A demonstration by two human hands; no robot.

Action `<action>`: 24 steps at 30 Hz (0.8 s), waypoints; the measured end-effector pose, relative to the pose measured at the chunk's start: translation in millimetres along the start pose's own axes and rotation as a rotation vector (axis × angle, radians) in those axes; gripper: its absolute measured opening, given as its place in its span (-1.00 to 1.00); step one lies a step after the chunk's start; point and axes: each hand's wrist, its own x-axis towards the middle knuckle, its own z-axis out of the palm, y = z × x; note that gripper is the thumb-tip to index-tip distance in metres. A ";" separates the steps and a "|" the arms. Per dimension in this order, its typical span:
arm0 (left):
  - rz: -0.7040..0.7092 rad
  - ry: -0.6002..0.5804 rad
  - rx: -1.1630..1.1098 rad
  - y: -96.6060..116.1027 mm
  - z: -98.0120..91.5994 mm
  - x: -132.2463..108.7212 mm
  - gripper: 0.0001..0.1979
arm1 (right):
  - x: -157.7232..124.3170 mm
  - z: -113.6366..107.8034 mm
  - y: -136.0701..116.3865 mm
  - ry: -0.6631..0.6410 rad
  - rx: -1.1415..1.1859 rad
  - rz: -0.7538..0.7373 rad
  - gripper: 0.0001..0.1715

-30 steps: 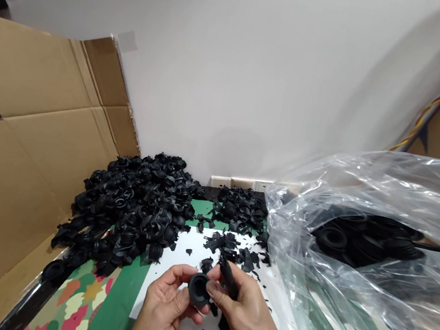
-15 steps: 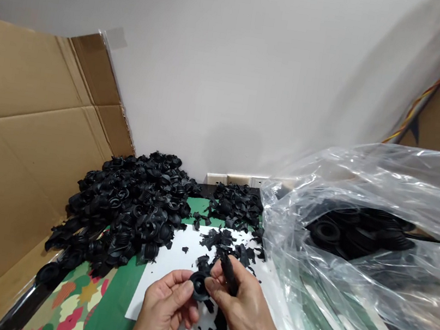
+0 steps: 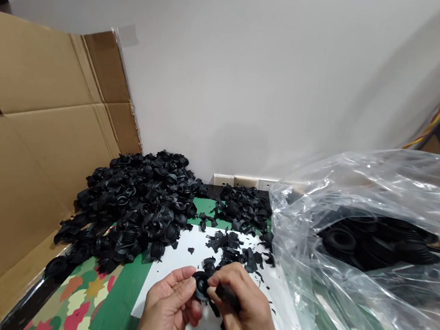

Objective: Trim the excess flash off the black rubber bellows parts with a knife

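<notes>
A round black rubber part (image 3: 201, 285) with a ringed face is pinched between the thumb and fingers of my left hand (image 3: 171, 304). My right hand (image 3: 245, 312) is closed round a slim black handled tool (image 3: 230, 298); its tip is hidden at the part's right side. Both hands meet over a white sheet (image 3: 172, 260) strewn with torn black scraps (image 3: 229, 242). To the left rises a big heap of ribbed black rubber parts (image 3: 135, 202).
A clear plastic bag (image 3: 295, 242) on the right holds more black rubber parts (image 3: 374, 240). Cardboard (image 3: 30, 159) stands at the left, and a white wall (image 3: 236, 79) with sockets (image 3: 223, 180) closes off the back. Green mat (image 3: 119, 301) shows under the sheet.
My right hand has turned, bringing the tool's handle lower and flatter against the part's right side. The left hand keeps its pinch. The whole view has shifted slightly.
</notes>
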 end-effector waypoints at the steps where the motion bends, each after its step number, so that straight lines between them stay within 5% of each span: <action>1: 0.018 0.008 0.008 -0.1 0.2 -0.4 -0.74 | -1.0 -0.8 0.3 -0.009 -0.030 -0.057 -0.83; 6: 0.107 0.017 0.038 0.5 -0.3 -2.8 -0.67 | 0.0 -4.9 -3.9 -0.115 -0.092 -0.078 -0.77; 16: 0.205 -0.024 0.143 -3.2 3.2 -6.0 -0.69 | 12.5 -9.6 -17.5 -0.235 0.168 0.530 -0.74; 24: 0.306 0.027 0.242 -9.4 6.1 -4.9 -0.68 | 15.3 -8.9 -21.8 -0.245 0.139 0.508 -0.80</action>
